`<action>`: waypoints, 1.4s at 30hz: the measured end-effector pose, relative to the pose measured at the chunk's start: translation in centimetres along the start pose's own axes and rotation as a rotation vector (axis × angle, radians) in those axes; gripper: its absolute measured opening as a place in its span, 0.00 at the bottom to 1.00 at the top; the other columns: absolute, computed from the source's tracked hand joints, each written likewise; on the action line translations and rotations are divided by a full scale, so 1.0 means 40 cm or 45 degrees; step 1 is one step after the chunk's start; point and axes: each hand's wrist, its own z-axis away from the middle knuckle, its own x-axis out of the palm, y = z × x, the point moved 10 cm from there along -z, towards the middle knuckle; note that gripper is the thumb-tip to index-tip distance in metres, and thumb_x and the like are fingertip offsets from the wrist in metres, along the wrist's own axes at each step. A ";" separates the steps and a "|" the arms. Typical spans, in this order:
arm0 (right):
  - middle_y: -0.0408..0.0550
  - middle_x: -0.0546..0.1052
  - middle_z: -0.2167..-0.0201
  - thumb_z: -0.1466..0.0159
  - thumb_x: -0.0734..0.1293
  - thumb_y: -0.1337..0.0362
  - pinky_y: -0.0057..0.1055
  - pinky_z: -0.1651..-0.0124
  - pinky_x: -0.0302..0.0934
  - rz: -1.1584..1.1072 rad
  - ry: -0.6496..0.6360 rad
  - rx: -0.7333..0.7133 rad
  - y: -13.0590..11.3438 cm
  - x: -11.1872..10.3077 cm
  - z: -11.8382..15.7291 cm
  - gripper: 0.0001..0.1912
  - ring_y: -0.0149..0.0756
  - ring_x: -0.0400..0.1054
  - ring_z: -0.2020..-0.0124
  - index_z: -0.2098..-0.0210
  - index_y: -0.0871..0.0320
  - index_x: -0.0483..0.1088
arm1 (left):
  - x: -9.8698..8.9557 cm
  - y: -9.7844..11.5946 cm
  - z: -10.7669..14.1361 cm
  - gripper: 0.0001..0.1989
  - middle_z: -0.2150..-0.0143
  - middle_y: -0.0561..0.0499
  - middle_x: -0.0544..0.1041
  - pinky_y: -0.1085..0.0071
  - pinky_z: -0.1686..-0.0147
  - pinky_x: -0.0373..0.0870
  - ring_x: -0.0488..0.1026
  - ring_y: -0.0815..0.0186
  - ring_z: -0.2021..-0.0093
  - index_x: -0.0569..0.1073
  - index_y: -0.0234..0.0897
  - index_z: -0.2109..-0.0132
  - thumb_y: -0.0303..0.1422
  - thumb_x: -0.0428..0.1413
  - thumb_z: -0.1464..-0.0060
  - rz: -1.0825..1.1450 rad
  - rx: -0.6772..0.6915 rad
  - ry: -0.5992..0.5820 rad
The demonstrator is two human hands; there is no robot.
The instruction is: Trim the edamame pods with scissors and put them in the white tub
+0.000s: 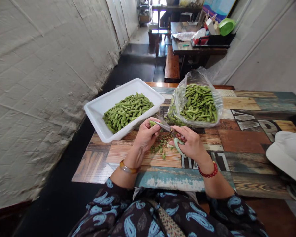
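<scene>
Between the fingertips of my left hand (148,133) is a green soybean pod (153,123). My right hand (189,142) grips a pair of scissors (178,144) with pale green handles, its blades pointing left at the pod. Below both hands, small green trimmings (160,144) lie scattered on the table. To the left, a white plastic tub (98,113) holds a heap of soybean pods (128,112). On the right, a clear plastic bag (177,102) stands with its mouth towards me, full of more pods (199,103).
The table (241,136) has a patchwork wood pattern. A white cap (289,154) lies at its right edge. Beyond stand a bench (172,65) and another table (180,49) carrying a black tray and a green plastic item. A white wall (39,82) runs along the left.
</scene>
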 end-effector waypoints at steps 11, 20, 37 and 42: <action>0.46 0.72 0.66 0.39 0.72 0.56 0.31 0.66 0.68 -0.032 0.002 -0.059 -0.008 0.007 0.002 0.25 0.33 0.66 0.71 0.44 0.55 0.69 | 0.000 -0.012 0.000 0.19 0.81 0.60 0.64 0.82 0.85 0.48 0.57 0.80 0.84 0.71 0.34 0.67 0.33 0.72 0.63 0.126 -0.047 -0.032; 0.46 0.72 0.68 0.39 0.71 0.57 0.32 0.64 0.68 -0.033 0.020 -0.135 -0.020 0.006 0.002 0.24 0.34 0.66 0.70 0.44 0.55 0.68 | 0.001 -0.004 0.001 0.18 0.81 0.59 0.65 0.82 0.85 0.47 0.57 0.80 0.84 0.73 0.33 0.68 0.32 0.72 0.65 0.124 -0.034 -0.011; 0.53 0.80 0.55 0.38 0.71 0.56 0.36 0.52 0.72 0.041 0.055 -0.090 0.020 0.009 0.005 0.22 0.43 0.77 0.58 0.46 0.57 0.72 | -0.016 0.004 -0.005 0.11 0.74 0.54 0.73 0.83 0.83 0.56 0.65 0.78 0.80 0.69 0.33 0.68 0.31 0.64 0.52 0.012 0.038 0.030; 0.53 0.81 0.52 0.41 0.72 0.55 0.39 0.48 0.72 -0.104 0.223 0.077 0.065 -0.017 0.006 0.22 0.45 0.77 0.54 0.49 0.56 0.75 | -0.017 -0.040 -0.011 0.05 0.59 0.43 0.79 0.76 0.73 0.73 0.77 0.67 0.67 0.73 0.31 0.63 0.29 0.57 0.46 0.092 -0.192 -0.001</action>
